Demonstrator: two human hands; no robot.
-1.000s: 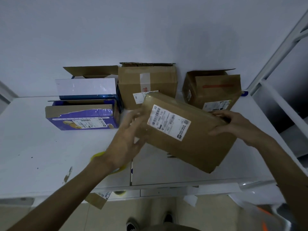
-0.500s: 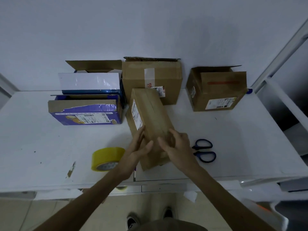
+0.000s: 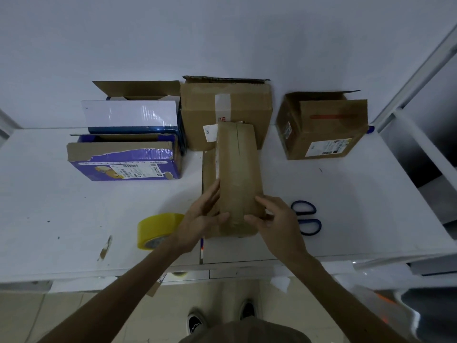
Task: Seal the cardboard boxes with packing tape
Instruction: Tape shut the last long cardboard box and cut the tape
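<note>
White table [image 3: 49, 194]; far left on it a purple box [image 3: 123, 162], top flap torn, a white-and-blue box [image 3: 131, 115] just behind it with its flaps up; yellow tape roll [image 3: 158, 230] near the front edge, just left of the left wrist; left hand [image 3: 200, 219] has straight fingers flat on the left face of the narrow brown box [image 3: 238, 174], thumb laid on its top; that box stands on edge mid-table, long axis running away from the person, far end in front of the tall taped box [image 3: 225, 112]; right hand [image 3: 277, 224] likewise has fingers nearly straight on the right face, thumb on top; blue scissors [image 3: 306, 219] just right of that hand; open brown box [image 3: 324, 127] at back right.
</note>
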